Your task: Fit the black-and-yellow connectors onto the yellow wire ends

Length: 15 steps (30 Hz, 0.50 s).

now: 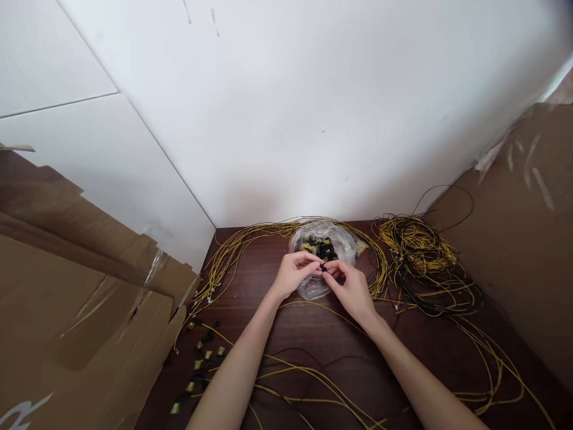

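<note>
On cardboard (96, 352), white lettering (39, 404), hands (293, 275) (356, 291) pinching black part (323, 269)

Pinched small black piece (323, 269) between fingertips of left hand (295, 273) and right hand (353, 291), over clear plastic bag (345, 240) holding black-and-yellow parts (326, 247). Saw yellow cables (233, 242) arched around bag, tangled cable heap (418, 245) to right, loose pieces (208, 355) at lower left, all on dark brown table (253, 292); cardboard (58, 304) at both sides, white wall (313, 119) beyond.
</note>
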### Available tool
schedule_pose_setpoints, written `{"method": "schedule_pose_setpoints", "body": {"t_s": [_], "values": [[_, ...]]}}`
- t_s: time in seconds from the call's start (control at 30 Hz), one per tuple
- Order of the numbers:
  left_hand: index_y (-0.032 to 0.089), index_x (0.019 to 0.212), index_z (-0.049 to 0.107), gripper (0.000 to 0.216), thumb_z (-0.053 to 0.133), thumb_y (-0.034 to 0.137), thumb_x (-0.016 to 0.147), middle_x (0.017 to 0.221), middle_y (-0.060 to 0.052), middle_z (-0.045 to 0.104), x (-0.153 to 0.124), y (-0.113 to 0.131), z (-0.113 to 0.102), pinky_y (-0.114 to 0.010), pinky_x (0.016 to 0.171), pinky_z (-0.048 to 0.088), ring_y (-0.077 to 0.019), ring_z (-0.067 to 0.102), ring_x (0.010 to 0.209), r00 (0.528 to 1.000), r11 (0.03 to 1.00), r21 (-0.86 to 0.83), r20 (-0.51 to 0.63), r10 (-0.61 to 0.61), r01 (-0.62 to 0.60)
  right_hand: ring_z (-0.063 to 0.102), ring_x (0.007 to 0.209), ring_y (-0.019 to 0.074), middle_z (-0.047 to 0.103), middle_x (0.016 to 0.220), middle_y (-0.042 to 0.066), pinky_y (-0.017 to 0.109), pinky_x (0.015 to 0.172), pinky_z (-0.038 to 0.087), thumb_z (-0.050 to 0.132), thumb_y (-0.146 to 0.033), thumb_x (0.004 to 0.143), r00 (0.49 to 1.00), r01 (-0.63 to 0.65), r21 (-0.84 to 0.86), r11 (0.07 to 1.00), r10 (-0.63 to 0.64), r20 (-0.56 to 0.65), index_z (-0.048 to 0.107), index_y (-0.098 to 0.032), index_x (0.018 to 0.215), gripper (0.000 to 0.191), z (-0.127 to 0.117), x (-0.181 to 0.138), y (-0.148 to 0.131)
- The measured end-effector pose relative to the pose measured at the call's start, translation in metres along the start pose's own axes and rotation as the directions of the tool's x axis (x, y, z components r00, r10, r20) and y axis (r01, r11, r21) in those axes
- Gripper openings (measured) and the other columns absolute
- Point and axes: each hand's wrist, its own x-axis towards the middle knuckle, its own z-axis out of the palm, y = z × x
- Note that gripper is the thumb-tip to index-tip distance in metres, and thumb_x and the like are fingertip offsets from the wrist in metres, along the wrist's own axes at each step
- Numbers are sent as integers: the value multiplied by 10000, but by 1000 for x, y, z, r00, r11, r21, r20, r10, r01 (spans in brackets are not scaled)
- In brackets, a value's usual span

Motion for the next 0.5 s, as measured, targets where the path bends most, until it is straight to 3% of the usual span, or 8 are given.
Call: {"method": "schedule_pose_setpoints", "body": {"t_s": [0.5], "values": [[86,832,676,277,713,328,702,749,-66,668,12,-5,-4,-292,686,568,-140,648,659,998,1000,20,67,-12,10,596,661,161,666,763,27,285,654,467,552,-242,790,1000,-2,-17,1000,2,22,638,-181,890,146,-4,3,-5]]}}
